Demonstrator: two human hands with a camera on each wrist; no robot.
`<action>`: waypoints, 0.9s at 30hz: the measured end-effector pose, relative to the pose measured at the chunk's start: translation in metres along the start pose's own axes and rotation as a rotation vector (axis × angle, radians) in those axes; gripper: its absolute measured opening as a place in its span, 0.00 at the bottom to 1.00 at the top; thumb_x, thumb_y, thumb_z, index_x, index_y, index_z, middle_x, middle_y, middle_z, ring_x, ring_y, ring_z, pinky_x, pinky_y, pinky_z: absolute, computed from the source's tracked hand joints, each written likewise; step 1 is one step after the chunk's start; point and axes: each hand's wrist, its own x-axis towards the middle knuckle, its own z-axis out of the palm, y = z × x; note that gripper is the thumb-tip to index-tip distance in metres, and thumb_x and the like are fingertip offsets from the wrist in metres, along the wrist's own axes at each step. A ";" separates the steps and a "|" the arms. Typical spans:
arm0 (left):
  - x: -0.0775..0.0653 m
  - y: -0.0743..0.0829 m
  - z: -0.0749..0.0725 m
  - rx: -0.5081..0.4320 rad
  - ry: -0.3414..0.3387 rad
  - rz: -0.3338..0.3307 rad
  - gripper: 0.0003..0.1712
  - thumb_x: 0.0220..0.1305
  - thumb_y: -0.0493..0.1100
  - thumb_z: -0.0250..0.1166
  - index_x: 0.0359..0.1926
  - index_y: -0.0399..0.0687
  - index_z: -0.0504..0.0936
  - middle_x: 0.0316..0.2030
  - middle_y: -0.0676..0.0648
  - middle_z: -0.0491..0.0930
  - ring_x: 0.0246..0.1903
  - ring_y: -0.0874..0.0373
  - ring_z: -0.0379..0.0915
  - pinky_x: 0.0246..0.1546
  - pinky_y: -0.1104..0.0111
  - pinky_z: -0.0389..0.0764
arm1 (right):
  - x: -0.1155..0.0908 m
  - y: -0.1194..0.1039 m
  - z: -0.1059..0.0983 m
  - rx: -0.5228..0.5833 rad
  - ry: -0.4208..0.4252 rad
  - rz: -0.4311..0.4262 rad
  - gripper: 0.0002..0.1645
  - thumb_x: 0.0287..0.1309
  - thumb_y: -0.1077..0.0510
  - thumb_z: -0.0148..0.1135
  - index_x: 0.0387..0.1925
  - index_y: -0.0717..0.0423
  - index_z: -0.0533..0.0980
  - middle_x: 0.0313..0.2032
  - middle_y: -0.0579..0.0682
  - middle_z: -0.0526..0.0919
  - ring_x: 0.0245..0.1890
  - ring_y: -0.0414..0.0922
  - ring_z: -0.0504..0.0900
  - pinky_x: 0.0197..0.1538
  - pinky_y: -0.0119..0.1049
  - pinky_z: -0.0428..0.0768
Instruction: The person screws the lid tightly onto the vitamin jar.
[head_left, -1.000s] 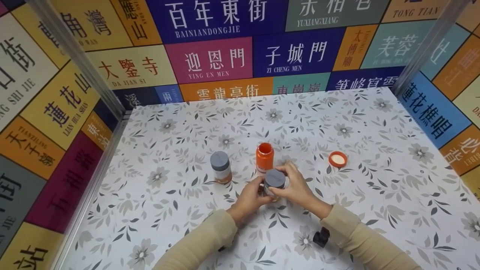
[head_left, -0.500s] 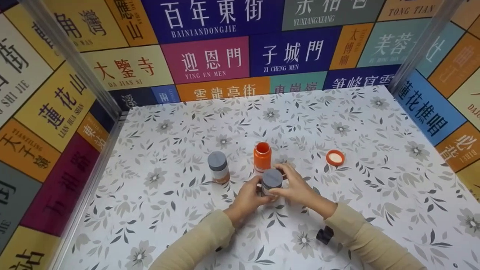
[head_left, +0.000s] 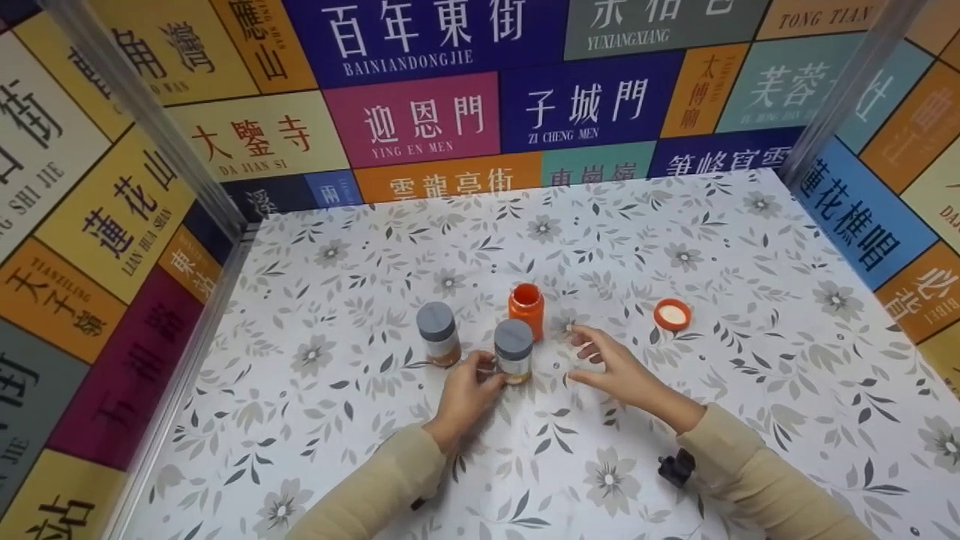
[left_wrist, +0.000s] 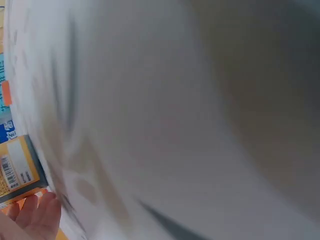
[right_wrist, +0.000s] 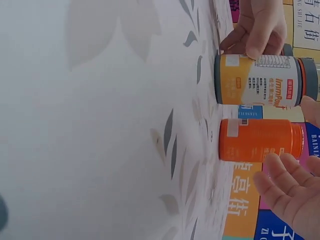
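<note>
My left hand (head_left: pixel 466 391) holds the left side of a grey-capped supplement bottle (head_left: pixel 514 356), its thumb and fingers at the lower body. That bottle's yellow-and-white label faces the right wrist camera. Right of it my right hand (head_left: pixel 611 369) hovers with fingers spread and nothing in them. Just behind the held bottle stands an orange bottle (head_left: pixel 531 309), uncapped, its dark mouth showing. Another grey-capped bottle (head_left: pixel 439 334) is upright to the left. In the left wrist view, fingers (left_wrist: pixel 42 217) lie beside a yellow-labelled bottle (left_wrist: pixel 20 167).
An orange cap (head_left: pixel 673 314) rests inner side up at the right. White tablecloth (head_left: pixel 360 457) with a leaf print covers the table. Colourful sign panels (head_left: pixel 412 120) rise behind and on both sides. A small black device (head_left: pixel 676 466) is by the right sleeve.
The grey-capped bottle, earlier between both hands, has moved left and slightly back with the left hand. My right hand has come off it and drawn to the right, fingers apart.
</note>
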 end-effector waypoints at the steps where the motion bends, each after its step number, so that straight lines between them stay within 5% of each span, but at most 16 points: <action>1: 0.000 -0.001 -0.001 -0.006 0.013 0.003 0.17 0.53 0.36 0.65 0.44 0.36 0.74 0.39 0.40 0.80 0.40 0.50 0.77 0.42 0.64 0.78 | 0.000 0.001 0.000 0.002 -0.008 0.011 0.36 0.52 0.63 0.63 0.60 0.71 0.58 0.47 0.66 0.72 0.43 0.60 0.75 0.48 0.53 0.74; 7: -0.005 0.002 -0.007 -0.005 0.028 0.007 0.15 0.54 0.35 0.64 0.43 0.35 0.74 0.37 0.39 0.80 0.35 0.50 0.77 0.38 0.63 0.79 | 0.002 0.014 0.004 -0.016 -0.078 -0.002 0.34 0.54 0.60 0.62 0.60 0.69 0.60 0.46 0.63 0.74 0.42 0.55 0.76 0.45 0.45 0.77; 11: -0.014 0.011 -0.010 0.153 -0.004 0.126 0.13 0.54 0.37 0.64 0.40 0.37 0.76 0.35 0.42 0.80 0.34 0.51 0.77 0.37 0.63 0.78 | 0.003 0.014 0.003 -0.020 -0.111 -0.020 0.33 0.55 0.60 0.61 0.60 0.69 0.61 0.46 0.62 0.75 0.42 0.53 0.76 0.45 0.44 0.76; 13: -0.020 0.017 -0.008 0.322 -0.026 0.272 0.12 0.53 0.38 0.64 0.40 0.40 0.76 0.34 0.44 0.80 0.34 0.52 0.77 0.35 0.64 0.78 | 0.003 0.015 0.000 -0.022 -0.095 -0.029 0.33 0.55 0.60 0.62 0.59 0.69 0.62 0.45 0.63 0.75 0.42 0.54 0.76 0.46 0.45 0.76; 18: -0.028 0.028 0.004 0.779 -0.026 0.815 0.13 0.52 0.38 0.63 0.41 0.44 0.76 0.38 0.48 0.79 0.41 0.54 0.75 0.46 0.68 0.75 | 0.003 0.020 -0.009 -0.026 -0.031 -0.025 0.30 0.55 0.59 0.62 0.57 0.68 0.64 0.44 0.63 0.75 0.41 0.55 0.76 0.47 0.51 0.74; 20: -0.028 0.032 0.010 0.935 -0.020 0.966 0.12 0.53 0.38 0.60 0.41 0.45 0.76 0.40 0.49 0.78 0.46 0.54 0.74 0.53 0.67 0.72 | 0.003 0.020 -0.012 -0.031 -0.011 -0.015 0.30 0.55 0.59 0.61 0.57 0.68 0.64 0.44 0.63 0.74 0.41 0.54 0.76 0.47 0.51 0.74; 22: -0.028 0.035 0.016 1.084 -0.037 1.014 0.11 0.55 0.39 0.57 0.42 0.46 0.77 0.42 0.48 0.77 0.50 0.52 0.72 0.57 0.64 0.69 | 0.003 0.021 -0.016 -0.037 0.006 -0.012 0.29 0.55 0.59 0.61 0.56 0.68 0.65 0.43 0.63 0.74 0.41 0.55 0.76 0.46 0.51 0.75; 27: -0.021 0.036 0.027 1.372 -0.116 0.958 0.16 0.59 0.41 0.53 0.48 0.47 0.77 0.51 0.46 0.75 0.56 0.48 0.67 0.61 0.62 0.64 | 0.000 0.021 -0.022 -0.049 0.032 -0.023 0.29 0.56 0.60 0.61 0.56 0.69 0.65 0.43 0.64 0.75 0.41 0.56 0.77 0.46 0.51 0.76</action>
